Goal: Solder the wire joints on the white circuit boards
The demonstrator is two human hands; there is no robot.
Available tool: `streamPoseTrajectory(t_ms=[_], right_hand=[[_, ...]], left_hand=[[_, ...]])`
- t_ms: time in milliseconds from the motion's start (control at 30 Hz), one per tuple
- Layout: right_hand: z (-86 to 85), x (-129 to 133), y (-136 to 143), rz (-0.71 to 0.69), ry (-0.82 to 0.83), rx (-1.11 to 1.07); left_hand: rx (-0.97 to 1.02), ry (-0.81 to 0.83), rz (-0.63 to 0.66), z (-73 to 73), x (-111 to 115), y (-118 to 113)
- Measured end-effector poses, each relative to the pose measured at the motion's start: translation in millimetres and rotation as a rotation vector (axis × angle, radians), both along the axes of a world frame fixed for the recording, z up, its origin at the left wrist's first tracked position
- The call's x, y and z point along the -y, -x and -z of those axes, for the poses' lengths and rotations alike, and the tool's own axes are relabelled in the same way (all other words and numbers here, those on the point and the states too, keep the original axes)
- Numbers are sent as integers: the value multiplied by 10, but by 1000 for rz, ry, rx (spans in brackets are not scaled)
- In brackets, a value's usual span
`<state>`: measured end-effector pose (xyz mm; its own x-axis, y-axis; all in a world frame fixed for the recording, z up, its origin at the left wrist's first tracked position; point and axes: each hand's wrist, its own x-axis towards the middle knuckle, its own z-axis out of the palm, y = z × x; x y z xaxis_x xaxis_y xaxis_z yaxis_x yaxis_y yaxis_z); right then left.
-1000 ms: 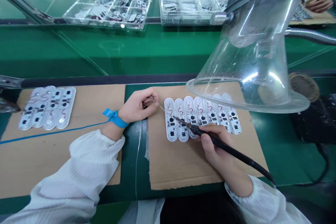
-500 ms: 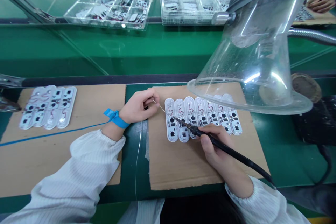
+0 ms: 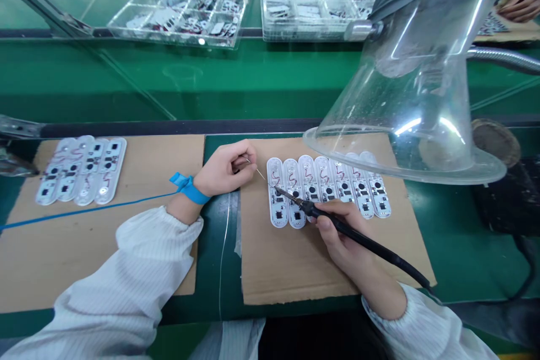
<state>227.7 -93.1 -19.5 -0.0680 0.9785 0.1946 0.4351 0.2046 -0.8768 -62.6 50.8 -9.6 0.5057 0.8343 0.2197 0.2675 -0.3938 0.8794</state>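
Pinched in my left hand (image 3: 230,167) is a thin solder wire (image 3: 260,173), its end reaching the leftmost board. My right hand (image 3: 343,230) grips a black soldering iron (image 3: 358,239) like a pen. The iron's tip meets that same white oval circuit board (image 3: 278,216) near its middle, close to the wire's end. Several such boards with red wires (image 3: 324,171) stand side by side in a row on a cardboard sheet (image 3: 291,270). A blue wrist strap (image 3: 194,192) circles my left wrist.
A clear cone-shaped hood (image 3: 405,124) overhangs the row's right end. More boards (image 3: 82,171) lie on the left cardboard (image 3: 139,259). Clear compartment trays (image 3: 189,5) of small parts sit at the back. Another person's hand (image 3: 521,4) is at the upper right.
The iron's tip has shifted slightly left on the leftmost board, toward the solder wire's end. My left hand keeps almost the same pose. The whole view has drifted a little.
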Motion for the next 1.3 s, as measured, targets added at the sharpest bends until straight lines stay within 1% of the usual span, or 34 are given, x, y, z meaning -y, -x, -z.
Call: streamPoseTrajectory(t_ms=[100, 300, 433, 533, 633, 733, 833, 967, 1067, 1133, 1200, 1267, 1300], right_hand=[[-22, -5, 10, -9, -7, 16], [-123, -47, 69, -5, -69, 65], [-156, -71, 102, -12, -121, 112], [-183, -65, 109, -13, -113, 153], [-236, -52, 110, 6, -81, 171], [-293, -50, 105, -16, -45, 182], [-320, -69, 105, -42, -49, 186], [-336, -98, 149, -71, -119, 218], [-376, -73, 155, -104, -152, 209], [-397, -24, 74, -100, -182, 183], [-388, 35, -112, -47, -198, 165], [-356, 76, -398, 92, -210, 159], [-341, 84, -568, 193, -224, 151]], left_hand=[[-20, -3, 3, 5, 1, -3], [-60, -39, 24, 18, -2, 0], [-23, -17, 18, -1, -2, 17], [26, -16, -53, -27, -12, 31], [75, -42, -182, -29, -30, 33], [80, -54, -315, 11, -53, 23], [59, -66, -413, 80, -87, 16], [105, -45, -508, 157, -137, 18], [89, 2, -520, 175, -147, 20], [63, 26, -507, 177, -141, 22], [51, 40, -494, 175, -130, 24], [26, 53, -498, 164, -114, 23], [3, 59, -504, 155, -104, 22]])
